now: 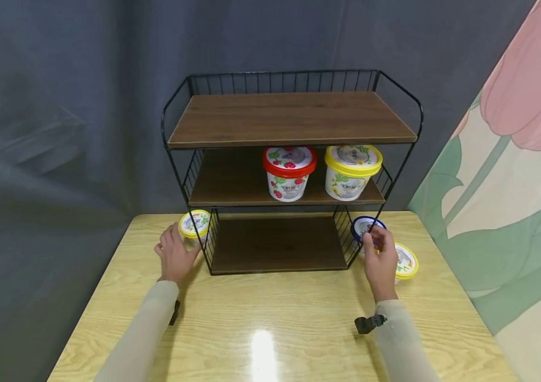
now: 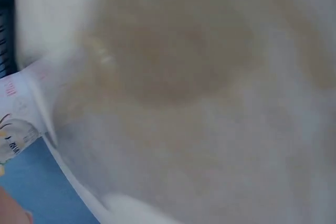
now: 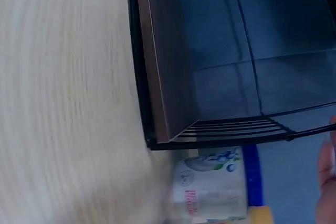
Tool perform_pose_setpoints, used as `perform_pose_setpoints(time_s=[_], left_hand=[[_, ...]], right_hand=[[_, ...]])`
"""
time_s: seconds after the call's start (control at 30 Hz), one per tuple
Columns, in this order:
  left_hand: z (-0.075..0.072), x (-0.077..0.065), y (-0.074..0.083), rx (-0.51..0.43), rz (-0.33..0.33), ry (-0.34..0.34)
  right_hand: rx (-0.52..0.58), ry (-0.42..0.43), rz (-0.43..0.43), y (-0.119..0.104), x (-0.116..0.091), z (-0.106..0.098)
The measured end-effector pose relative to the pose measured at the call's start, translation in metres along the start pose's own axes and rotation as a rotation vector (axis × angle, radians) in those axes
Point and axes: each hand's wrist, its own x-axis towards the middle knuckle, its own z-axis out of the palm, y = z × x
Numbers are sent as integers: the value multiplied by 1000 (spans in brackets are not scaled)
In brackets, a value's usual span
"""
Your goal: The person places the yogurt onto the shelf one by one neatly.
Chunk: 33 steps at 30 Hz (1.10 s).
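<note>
To the left of the wire shelf rack, my left hand is at a small tub with a yellow lid, its fingers and thumb spread around the near side. In the left wrist view a fingertip shows apart from the white tub. At the rack's right side, my right hand hovers with loosely bent fingers by the front post, close over a blue-lidded tub. The right wrist view shows the fingers beyond this tub's blue lid. Another yellow-lidded tub is partly behind the hand.
On the middle shelf stand a red-lidded tub and a larger yellow-lidded tub. Black wire sides bound the rack on both ends. A dark curtain hangs behind the wooden table.
</note>
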Motion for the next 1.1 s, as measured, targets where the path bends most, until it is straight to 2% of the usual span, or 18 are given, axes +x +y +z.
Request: perform_pose_setpoints(time_s=[0.1,0.23,0.33,0.47,0.73,0.97,1.1], left_hand=[[0,10,0,-54,-63,3],[-4,18,1,-109,-146,-32],[-8,21,1,-135,-186,-74],[-15,20,2,-148,-197,-107],[-27,14,7,-173,-212,-170],[-39,-4,12,-171,-216,-226],[-48,-15,13,-174,-209,-259]], right_hand=[[-49,9,-61,4,3,6],[-75,22,-117,10,1,16],[-57,29,-118,10,-2,21],[-56,35,-108,8,-3,23],[-5,70,-155,3,0,20],[31,84,-140,14,4,18],[77,97,-128,10,5,18]])
